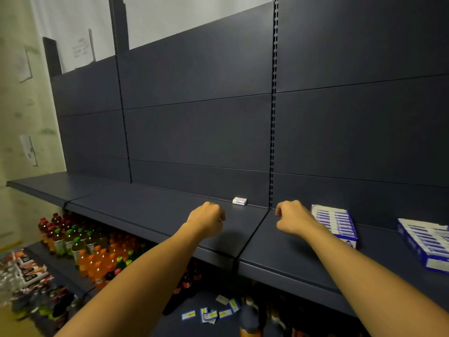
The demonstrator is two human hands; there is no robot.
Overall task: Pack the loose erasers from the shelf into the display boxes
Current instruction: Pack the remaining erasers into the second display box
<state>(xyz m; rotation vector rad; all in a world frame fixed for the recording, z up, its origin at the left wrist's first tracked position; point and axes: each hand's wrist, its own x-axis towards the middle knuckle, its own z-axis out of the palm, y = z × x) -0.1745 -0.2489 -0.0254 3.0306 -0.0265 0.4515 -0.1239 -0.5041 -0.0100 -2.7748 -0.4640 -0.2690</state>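
Dark slotted back panel (199,132) rising behind the shelving. Below and left of it, rows of drink bottles (82,246) with green, orange and red caps. Further left of the bottles, packaged goods (26,268), blurred. Below the panel's middle, small blue-and-yellow labels (211,312) scattered on a lower surface. Left of the panel, paper sheets (29,149) on the pale wall.
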